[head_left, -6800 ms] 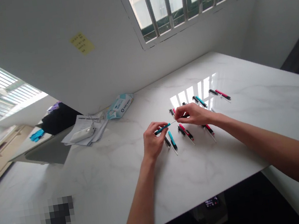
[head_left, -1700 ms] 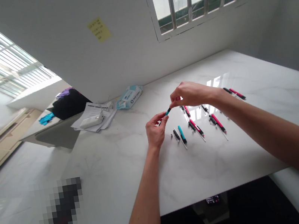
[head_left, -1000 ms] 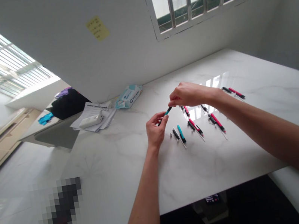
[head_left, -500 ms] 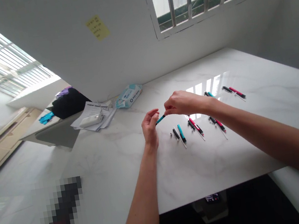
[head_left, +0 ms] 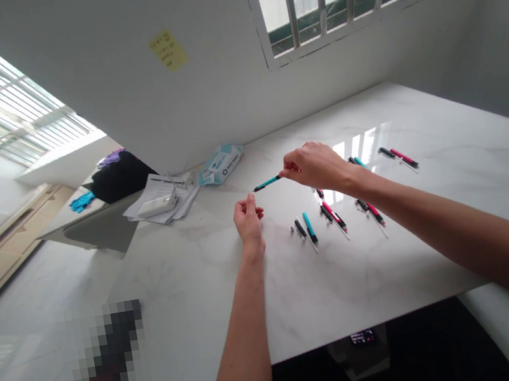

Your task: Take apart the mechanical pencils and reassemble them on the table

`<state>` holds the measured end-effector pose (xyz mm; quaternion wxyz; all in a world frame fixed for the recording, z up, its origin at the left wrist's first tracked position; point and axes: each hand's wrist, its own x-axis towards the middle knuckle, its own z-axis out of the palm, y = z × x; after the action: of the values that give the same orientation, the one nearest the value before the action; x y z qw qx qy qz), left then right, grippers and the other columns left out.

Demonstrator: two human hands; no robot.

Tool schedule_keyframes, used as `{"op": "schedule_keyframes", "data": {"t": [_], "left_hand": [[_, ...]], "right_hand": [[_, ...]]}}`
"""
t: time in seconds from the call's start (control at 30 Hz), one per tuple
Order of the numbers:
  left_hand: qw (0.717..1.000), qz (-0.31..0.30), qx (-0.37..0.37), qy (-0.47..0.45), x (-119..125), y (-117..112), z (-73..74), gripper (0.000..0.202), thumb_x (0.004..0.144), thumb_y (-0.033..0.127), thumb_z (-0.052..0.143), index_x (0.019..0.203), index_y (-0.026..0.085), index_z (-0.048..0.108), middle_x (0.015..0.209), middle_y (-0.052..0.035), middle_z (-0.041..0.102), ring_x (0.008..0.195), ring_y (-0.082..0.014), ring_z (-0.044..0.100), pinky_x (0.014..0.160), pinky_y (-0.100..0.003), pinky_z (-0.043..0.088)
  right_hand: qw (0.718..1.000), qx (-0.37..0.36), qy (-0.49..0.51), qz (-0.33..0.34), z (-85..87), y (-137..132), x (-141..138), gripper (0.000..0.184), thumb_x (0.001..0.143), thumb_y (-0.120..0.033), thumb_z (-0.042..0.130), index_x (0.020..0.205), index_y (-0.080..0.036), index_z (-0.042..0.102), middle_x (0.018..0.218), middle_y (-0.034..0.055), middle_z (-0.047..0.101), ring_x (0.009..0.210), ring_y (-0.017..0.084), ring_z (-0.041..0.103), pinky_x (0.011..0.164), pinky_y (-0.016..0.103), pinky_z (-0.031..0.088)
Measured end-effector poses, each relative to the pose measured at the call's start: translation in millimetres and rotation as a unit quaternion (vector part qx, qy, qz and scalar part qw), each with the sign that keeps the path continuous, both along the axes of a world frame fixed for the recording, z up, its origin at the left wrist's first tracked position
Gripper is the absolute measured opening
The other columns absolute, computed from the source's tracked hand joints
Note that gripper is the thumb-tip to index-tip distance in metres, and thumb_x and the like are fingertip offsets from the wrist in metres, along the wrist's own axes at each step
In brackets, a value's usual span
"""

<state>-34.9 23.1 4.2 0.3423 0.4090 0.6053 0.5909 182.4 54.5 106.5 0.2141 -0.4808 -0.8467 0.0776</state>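
Note:
My right hand [head_left: 311, 165] is closed around the right end of a teal-and-black pen [head_left: 267, 183], held nearly level above the table. My left hand [head_left: 248, 218] is just below and left of the pen's other end, its thumb tip at or very near that end. Its fingers are curled; whether a small part sits in them is hidden. Right of my left hand lie a teal pen barrel [head_left: 308, 224], a black pen part [head_left: 300, 228] and a thin white refill [head_left: 312, 243]. Beyond these lies a pink pen barrel [head_left: 330, 212] with black parts.
More pen parts lie to the right, including a pink barrel [head_left: 374, 212] and another pink barrel [head_left: 400, 155]. A wipes pack [head_left: 221, 165] and papers [head_left: 180, 207] with a white device [head_left: 157, 205] sit at the back left. The marble table [head_left: 347, 285] meets the wall behind.
The pen has come up and away from my left hand, showing more of its length. My right hand moved slightly right and my left hand slightly left.

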Motion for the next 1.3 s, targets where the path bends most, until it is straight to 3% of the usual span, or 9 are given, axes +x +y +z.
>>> {"op": "schedule_keyframes", "data": {"t": [0.13,0.27,0.43,0.53,0.63,0.8,0.97,1.17,1.3], "left_hand": [[0.995,-0.086,0.006,-0.057,10,-4,5.8,0.043,0.085,0.061,0.068,0.090,0.022,0.051,0.088,0.0001,0.062,0.070,-0.0097,0.065,0.070,-0.024,0.053],[0.992,-0.098,0.029,-0.067,15,-4,7.4,0.038,0.081,0.047,0.075,0.094,0.022,0.049,0.084,0.0025,0.061,0.069,-0.0098,0.064,0.075,-0.026,0.055],[0.996,-0.023,0.052,0.076,2,-3,8.4,0.021,0.080,0.031,0.069,0.095,0.022,0.058,0.089,-0.0010,0.067,0.066,-0.0124,0.063,0.071,-0.029,0.054],[0.965,0.015,0.010,0.260,-10,-6,10.7,0.013,0.080,0.025,0.068,0.092,0.023,0.065,0.095,-0.0037,0.074,0.070,-0.0164,0.067,0.078,-0.032,0.052],[0.932,0.010,-0.054,0.358,-19,-8,11.2,0.009,0.081,0.023,0.067,0.089,0.025,0.070,0.093,-0.0035,0.078,0.075,-0.0205,0.070,0.082,-0.035,0.050],[0.902,0.044,-0.104,0.417,-33,-7,9.1,0.007,0.084,0.025,0.065,0.088,0.027,0.070,0.096,-0.0034,0.080,0.084,-0.0252,0.072,0.085,-0.037,0.047],[0.891,0.068,-0.127,0.431,-45,-5,8.2,0.006,0.085,0.024,0.064,0.088,0.027,0.068,0.098,-0.0033,0.079,0.088,-0.0255,0.072,0.086,-0.036,0.046],[0.870,0.093,-0.128,0.467,-54,-4,4.7,0.008,0.085,0.023,0.065,0.089,0.026,0.071,0.103,-0.0089,0.078,0.094,-0.0278,0.070,0.084,-0.036,0.046],[0.867,0.094,-0.138,0.469,-56,-5,4.4,0.008,0.086,0.022,0.064,0.088,0.026,0.071,0.100,-0.0093,0.077,0.096,-0.0295,0.069,0.083,-0.037,0.046]], "right_hand": [[0.999,-0.023,0.001,0.032,-7.3,-11,-14,0.030,0.100,-0.042,0.060,0.096,-0.019,0.077,0.090,0.0104,0.077,0.083,0.024,0.067,0.066,0.032,0.037],[0.995,-0.064,0.008,0.072,-19.5,-22,-29,0.025,0.097,-0.043,0.065,0.094,-0.021,0.075,0.089,0.0078,0.077,0.083,0.023,0.068,0.064,0.030,0.037],[0.988,-0.109,0.024,0.104,-24.4,-25,-33,0.031,0.093,-0.052,0.070,0.103,-0.024,0.076,0.092,0.0059,0.079,0.084,0.022,0.069,0.065,0.030,0.040],[0.990,-0.110,0.029,0.088,-18.5,-13,-20,0.030,0.093,-0.049,0.070,0.104,-0.023,0.078,0.093,0.0057,0.079,0.081,0.020,0.068,0.067,0.030,0.042],[0.994,-0.097,-0.006,0.047,-13.6,7,2,0.023,0.094,-0.042,0.069,0.103,-0.023,0.079,0.095,0.0059,0.079,0.080,0.020,0.068,0.067,0.030,0.043],[0.988,-0.118,-0.075,0.064,-20.2,37,32,0.019,0.089,-0.032,0.074,0.105,-0.023,0.078,0.094,0.0053,0.079,0.082,0.021,0.068,0.069,0.032,0.043],[0.976,-0.174,-0.079,0.100,-36.0,51,38,0.035,0.085,-0.031,0.077,0.119,-0.024,0.075,0.105,0.0058,0.078,0.088,0.021,0.070,0.070,0.032,0.047],[0.982,-0.148,-0.076,0.091,-57.1,68,45,0.047,0.084,-0.022,0.077,0.130,-0.026,0.071,0.124,0.0083,0.074,0.100,0.023,0.069,0.078,0.032,0.049],[0.984,-0.141,-0.068,0.087,-68.0,75,49,0.047,0.085,-0.028,0.078,0.132,-0.025,0.070,0.129,0.0096,0.073,0.102,0.024,0.070,0.081,0.031,0.050]]}}
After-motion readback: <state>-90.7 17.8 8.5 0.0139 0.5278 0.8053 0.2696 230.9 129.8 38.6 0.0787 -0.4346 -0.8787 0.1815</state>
